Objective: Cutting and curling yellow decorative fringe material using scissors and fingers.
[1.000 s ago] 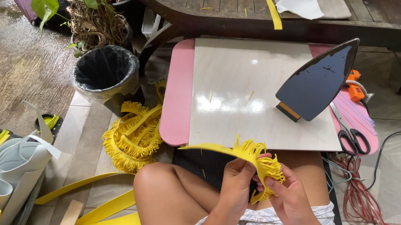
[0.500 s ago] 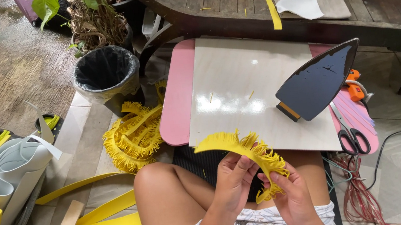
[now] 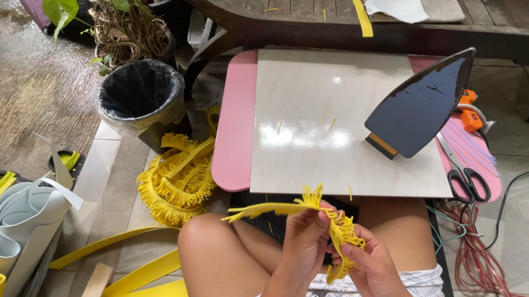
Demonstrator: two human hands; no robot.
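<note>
Left hand: clenched on the yellow fringe strip, fingers pinching it near its upper bend, at 6 o'clock in the view, above the lap.
Right hand: grasping the same strip lower down, just at 4 o'clock of the left hand; the fringed end hangs between the two hands.
Yellow fringe strip: one flat tail sticks out toward 9 o'clock from the left hand, the frayed part curls down toward the right hand; it sits over the knees, just below the near edge of the board.
Pale board: lies on the pink table, at 12 o'clock of the hands, with a few yellow scraps on it.
Iron: stands tipped on the board's right side, dark soleplate facing the camera, at 1 o'clock of the hands.
Scissors: black handles, on the table's right edge, just at 5 o'clock of the iron.
Fringe pile: loose yellow coil on the floor, touching the table's left side, at 10 o'clock of the hands.
Bin: black liner, at 11 o'clock of the pile, beside a potted plant.
Yellow bands: flat strips on the floor at 9 o'clock of the knees.
Grey roll: rolled sheet at the far left.
</note>
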